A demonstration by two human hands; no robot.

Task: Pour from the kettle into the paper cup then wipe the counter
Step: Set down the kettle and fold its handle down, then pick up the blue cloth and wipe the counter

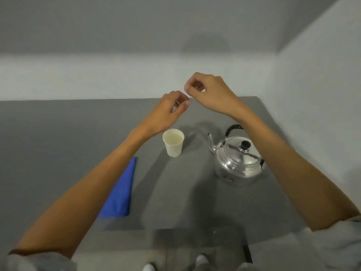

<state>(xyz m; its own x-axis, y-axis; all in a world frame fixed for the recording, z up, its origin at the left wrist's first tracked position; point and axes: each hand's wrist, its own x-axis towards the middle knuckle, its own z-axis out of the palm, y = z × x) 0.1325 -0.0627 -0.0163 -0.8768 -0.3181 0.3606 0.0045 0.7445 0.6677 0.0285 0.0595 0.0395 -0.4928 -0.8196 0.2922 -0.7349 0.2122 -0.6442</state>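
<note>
A white paper cup (173, 145) stands upright near the middle of the grey counter (58, 133), with pale liquid inside. To its right sits a shiny metal kettle (237, 161) with a black knob and handle, spout pointing left toward the cup. A folded blue cloth (120, 192) lies left of the cup, partly under my left forearm. My left hand (170, 112) and my right hand (209, 92) hover above the far side of the counter, beyond the cup. Both have loosely curled fingers with fingertips pinched. Neither touches any object.
White walls close the counter at the back and on the right (312, 94). The counter's near edge (175, 229) runs just above my legs and shoes at the bottom of the view.
</note>
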